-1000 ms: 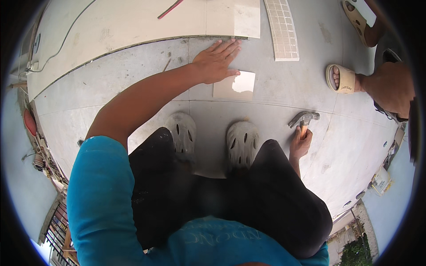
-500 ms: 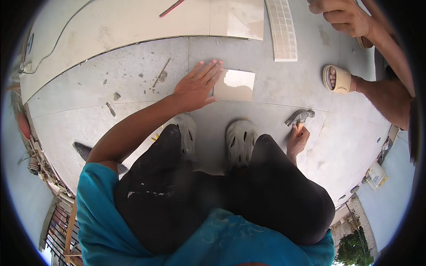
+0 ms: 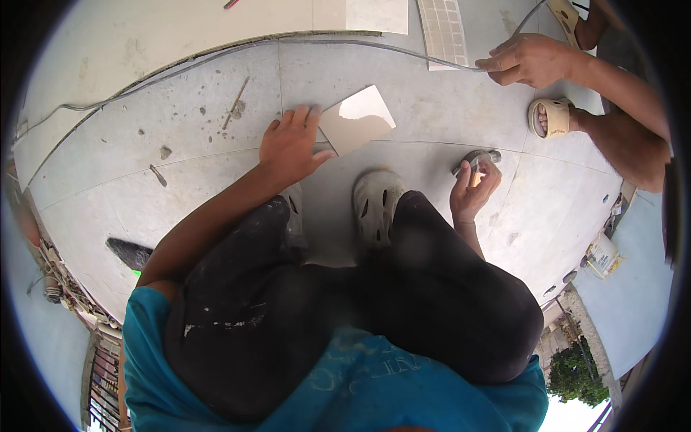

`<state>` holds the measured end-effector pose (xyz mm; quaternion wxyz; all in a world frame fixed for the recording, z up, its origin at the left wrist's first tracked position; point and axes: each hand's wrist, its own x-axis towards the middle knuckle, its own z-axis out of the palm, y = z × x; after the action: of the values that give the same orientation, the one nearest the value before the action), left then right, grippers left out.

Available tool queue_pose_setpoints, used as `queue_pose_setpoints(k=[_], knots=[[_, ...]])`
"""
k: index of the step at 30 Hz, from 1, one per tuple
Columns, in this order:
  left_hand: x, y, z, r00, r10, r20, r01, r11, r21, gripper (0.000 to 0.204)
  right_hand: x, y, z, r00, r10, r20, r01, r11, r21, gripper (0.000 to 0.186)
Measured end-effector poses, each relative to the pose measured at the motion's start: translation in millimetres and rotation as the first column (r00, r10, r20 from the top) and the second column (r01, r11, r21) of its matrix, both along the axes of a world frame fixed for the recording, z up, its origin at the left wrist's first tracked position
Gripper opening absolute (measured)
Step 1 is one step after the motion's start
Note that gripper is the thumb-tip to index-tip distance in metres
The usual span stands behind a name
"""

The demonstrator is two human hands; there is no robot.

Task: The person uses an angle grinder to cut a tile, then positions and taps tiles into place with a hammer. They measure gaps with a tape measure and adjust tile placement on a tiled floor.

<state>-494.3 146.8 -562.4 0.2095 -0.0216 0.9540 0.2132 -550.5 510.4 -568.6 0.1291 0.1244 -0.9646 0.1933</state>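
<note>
A small square beige tile [image 3: 354,131] with a bright glossy patch lies tilted on the grey floor. My left hand [image 3: 289,142] rests at its left edge, fingers stretched out and thumb spread near the lower corner. Off to the right, my right hand [image 3: 473,193] has its fingers around the handle of a claw hammer [image 3: 468,160]; the head sits low over the floor, and the fingers partly hide the handle.
A co-worker's hand [image 3: 536,59] at the upper right holds a grey cable [image 3: 345,45] stretched across the floor. Beyond it are a strip of small mosaic tiles [image 3: 443,32] and large beige tiles [image 3: 216,25]. A thin stick [image 3: 236,103] and crumbs of debris lie left.
The tile has turned anticlockwise beside my left hand. My right hand has shifted up closer to the hammer's head. The co-worker's hand has come lower, with the cable now stretched across the floor.
</note>
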Motion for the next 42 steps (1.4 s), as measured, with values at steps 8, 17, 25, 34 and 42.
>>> queue_pose_setpoints(k=[8, 17, 25, 34, 42], knots=[[-34.6, -13.5, -1.7, 0.958, -0.068, -0.277, 0.056, 0.997, -0.054, 0.07, -74.9, -143.0, 19.8, 0.619, 0.461, 0.635, -0.605, 0.796, 0.011, 0.108], [-89.8, -18.5, -39.3, 0.887, -0.354, -0.295, 0.286, 0.925, -0.25, 0.064, -75.9, -143.2, 10.4, 0.566, 0.566, 0.6, -0.664, 0.744, -0.075, 0.09], [-93.0, -18.1, 54.8, 0.883, -0.013, 0.47, 0.051, 0.996, -0.069, 0.05, -64.4, -110.3, 16.7, 0.396, 0.58, 0.712, -0.374, 0.81, -0.451, 0.08], [-46.2, -22.1, -0.7, 0.738, 0.262, 0.621, -0.626, 0.61, 0.486, 0.06, -66.2, -112.3, 12.9, 0.287, 0.613, 0.736, -0.028, 0.773, -0.633, 0.068], [-68.6, -20.1, 19.3, 0.819, 0.534, 0.212, -0.548, 0.617, 0.565, 0.034, -97.1, -147.7, 9.0, 0.735, 0.416, 0.535, -0.048, 0.82, -0.571, 0.038]])
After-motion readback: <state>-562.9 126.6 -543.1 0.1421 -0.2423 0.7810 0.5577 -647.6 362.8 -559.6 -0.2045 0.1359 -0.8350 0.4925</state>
